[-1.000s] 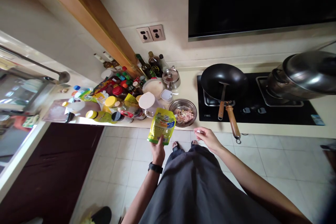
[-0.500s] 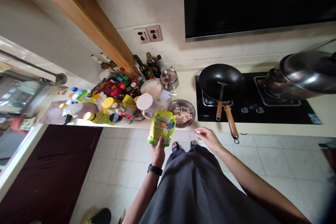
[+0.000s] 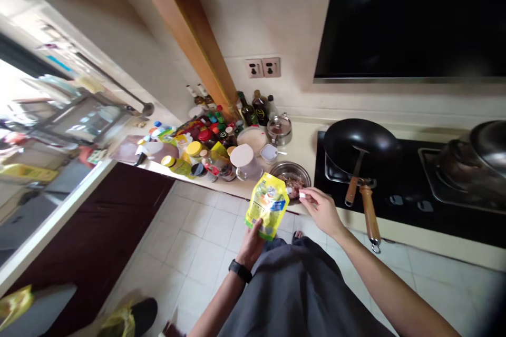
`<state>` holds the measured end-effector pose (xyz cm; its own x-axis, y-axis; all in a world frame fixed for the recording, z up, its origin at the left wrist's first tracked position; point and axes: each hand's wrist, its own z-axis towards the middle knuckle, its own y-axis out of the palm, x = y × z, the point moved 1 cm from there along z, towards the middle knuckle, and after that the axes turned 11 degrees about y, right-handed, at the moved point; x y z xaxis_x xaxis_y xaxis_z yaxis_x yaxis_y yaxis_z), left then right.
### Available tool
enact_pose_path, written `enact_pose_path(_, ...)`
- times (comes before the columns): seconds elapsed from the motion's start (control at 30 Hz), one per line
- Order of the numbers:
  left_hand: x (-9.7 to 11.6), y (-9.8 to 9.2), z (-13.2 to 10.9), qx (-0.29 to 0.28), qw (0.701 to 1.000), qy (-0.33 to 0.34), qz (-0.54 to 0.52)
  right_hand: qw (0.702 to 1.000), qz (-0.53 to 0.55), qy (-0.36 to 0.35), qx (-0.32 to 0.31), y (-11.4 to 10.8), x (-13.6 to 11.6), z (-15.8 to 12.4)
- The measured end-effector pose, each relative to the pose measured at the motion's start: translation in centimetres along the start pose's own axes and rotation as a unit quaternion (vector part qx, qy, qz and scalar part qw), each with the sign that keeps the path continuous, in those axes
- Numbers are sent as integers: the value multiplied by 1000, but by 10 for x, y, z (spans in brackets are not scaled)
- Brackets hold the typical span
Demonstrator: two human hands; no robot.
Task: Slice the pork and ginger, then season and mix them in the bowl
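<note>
The left hand (image 3: 252,246) is closed around the bottom of a yellow and green pouch (image 3: 268,206), holding it upright in the air just off the counter edge, with a black watch (image 3: 240,271) on that wrist. The right hand (image 3: 322,212) is nearly closed, its thumb and fingers pinching a small white bit (image 3: 302,195); what the bit is, is too small to tell. That bit sits just beside the rim of a steel bowl (image 3: 283,174) holding chopped meat (image 3: 294,185), and the pouch partly covers the bowl's near side. Beyond the bowl are a white-lidded cup (image 3: 245,162) and a small steel pot (image 3: 279,129). To the right, a black wok (image 3: 359,142) sits on a gas stove (image 3: 411,205), its spatula (image 3: 353,192) resting inside. Many bottles (image 3: 213,137) crowd the counter to the left.
</note>
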<state>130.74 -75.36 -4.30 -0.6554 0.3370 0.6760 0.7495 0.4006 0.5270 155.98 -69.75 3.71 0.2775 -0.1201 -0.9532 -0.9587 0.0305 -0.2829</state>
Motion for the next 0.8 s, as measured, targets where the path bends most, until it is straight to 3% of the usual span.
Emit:
enact_pose_path(0.17, 0, 10, -11, -39, 998, -20, -45, 988, -74, -134, -30, -8, -29, 8)
enact_pose_path(0.33, 4, 21, -19, -73, 994, -5, -78, 970, -123, -204, -40, -20, -46, 12)
enact_pose_path(0.5, 17, 32, -29, -97, 991, 16, -90, 933, -189, -288, -108, -37, -57, 20)
enact_pose_path(0.63, 25, 39, -36, -109, 988, 26, -105, 914, -214, -326, -114, -42, -66, 24)
enact_pose_path(0.8, 35, 40, -42, -106, 987, 44, -109, 893, -231, -359, -140, -33, -83, 29)
